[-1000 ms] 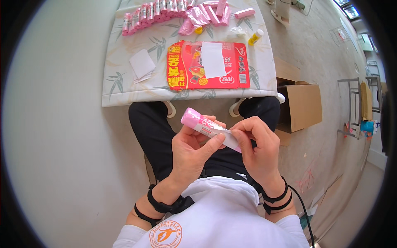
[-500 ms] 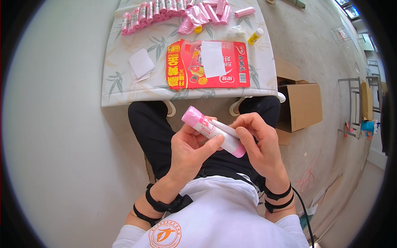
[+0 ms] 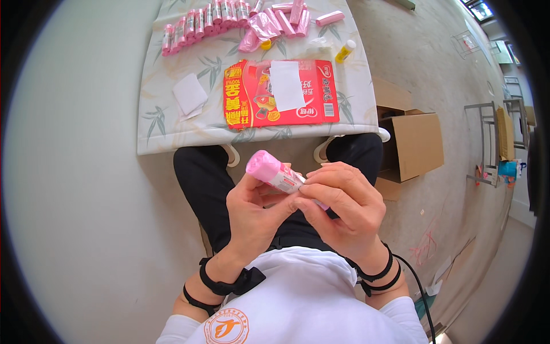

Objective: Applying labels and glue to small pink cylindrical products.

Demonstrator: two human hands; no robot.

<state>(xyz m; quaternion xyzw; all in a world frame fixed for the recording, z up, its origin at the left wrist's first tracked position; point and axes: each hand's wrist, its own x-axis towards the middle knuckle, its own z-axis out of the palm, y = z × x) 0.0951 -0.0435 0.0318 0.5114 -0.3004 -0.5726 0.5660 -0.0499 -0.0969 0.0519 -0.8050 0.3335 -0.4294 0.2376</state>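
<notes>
A roll of pink plastic bags (image 3: 263, 165) is held tilted over my lap, its upper left end showing. Round its middle goes a white paper label (image 3: 288, 180) with pink print. My left hand (image 3: 252, 212) is closed round the roll from below and the left, thumb toward the label. The fingers of my right hand (image 3: 346, 203) are bent over the roll's lower right part, pressing the label against it. That hand hides most of the roll's lower end and the label's edge.
On the table (image 3: 157, 129) lie a red printed cardboard sheet (image 3: 315, 106) with white paper (image 3: 288, 86) on it, and white slips (image 3: 189, 92). Behind are labelled rolls (image 3: 199, 24), plain pink rolls (image 3: 330, 18), a yellow cap (image 3: 265, 45) and a glue stick (image 3: 345, 51). A cardboard box (image 3: 421, 146) stands right.
The label's loose flap, raised before, is now down against the roll under my right fingers. My right hand has moved left and over the roll, covering its lower end.
</notes>
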